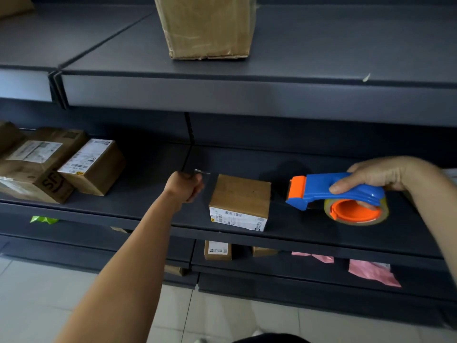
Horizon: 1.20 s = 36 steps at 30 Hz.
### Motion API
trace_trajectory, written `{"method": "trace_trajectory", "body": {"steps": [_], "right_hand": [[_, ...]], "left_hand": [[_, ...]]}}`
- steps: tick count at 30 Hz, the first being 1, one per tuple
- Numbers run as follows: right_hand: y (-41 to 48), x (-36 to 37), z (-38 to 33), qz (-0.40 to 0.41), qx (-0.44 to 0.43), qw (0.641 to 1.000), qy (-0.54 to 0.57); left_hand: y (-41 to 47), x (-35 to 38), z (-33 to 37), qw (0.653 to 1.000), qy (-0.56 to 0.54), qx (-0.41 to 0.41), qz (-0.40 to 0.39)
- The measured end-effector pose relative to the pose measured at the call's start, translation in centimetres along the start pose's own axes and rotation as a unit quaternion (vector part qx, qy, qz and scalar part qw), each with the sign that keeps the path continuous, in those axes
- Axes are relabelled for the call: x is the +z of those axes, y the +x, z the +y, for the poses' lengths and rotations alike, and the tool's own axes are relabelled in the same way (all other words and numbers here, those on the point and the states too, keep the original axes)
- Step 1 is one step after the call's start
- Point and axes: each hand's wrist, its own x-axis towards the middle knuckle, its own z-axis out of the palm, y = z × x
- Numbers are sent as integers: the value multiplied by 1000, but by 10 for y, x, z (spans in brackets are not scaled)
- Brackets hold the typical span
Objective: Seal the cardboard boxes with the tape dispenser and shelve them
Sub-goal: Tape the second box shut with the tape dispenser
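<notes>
A small cardboard box (239,195) with a white label on its front lies on the dark middle shelf (309,233). Just right of it, my right hand (378,173) grips the blue and orange tape dispenser (338,196), which rests on the shelf with its orange mouth pointing at the box. A clear tape roll sits on the dispenser's orange hub. My left hand (184,185) is a closed fist just left of the box, not touching it. A thin shiny strip pokes out of its top; I cannot tell what it is.
Several labelled cardboard boxes (49,162) are stacked at the left of the same shelf. A tall cardboard box (206,26) stands on the upper shelf. Lower shelves hold small boxes (217,250), pink bags (373,273) and a green bag (43,219). Pale tiled floor lies below.
</notes>
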Motion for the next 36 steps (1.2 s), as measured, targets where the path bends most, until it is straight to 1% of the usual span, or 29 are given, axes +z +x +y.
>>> {"method": "trace_trajectory", "body": {"steps": [6,12,15,17,23,26,30,31,32,34,36], "right_hand": [[4,-8,-10,11,30,999,-33],[16,-1,-16,12,65,996,-58],[23,8,-23,19,77,996,-51],[28,13,-28,27,82,995,-46],[46,23,-37,41,85,992,-86],[49,23,-47,38,84,990,-108],[49,23,-56,34,85,987,-134],[49,23,-57,33,86,986,-139],[49,23,-58,33,86,986,-142],[49,24,-58,32,87,985,-146],[50,26,-59,34,87,985,-147]], "left_hand": [[3,7,-2,1000,-7,-8,-3],[8,15,-14,999,44,-18,-17],[11,22,-21,997,55,-29,-35],[12,26,-25,996,68,-40,-37],[14,31,-23,990,116,-75,-30],[8,32,-19,987,133,-76,-41],[6,32,-27,982,161,-96,-29],[6,31,-30,980,176,-91,-20],[5,31,-33,977,200,-69,-5],[3,31,-36,975,216,2,44],[-5,33,-26,986,133,66,70]]}}
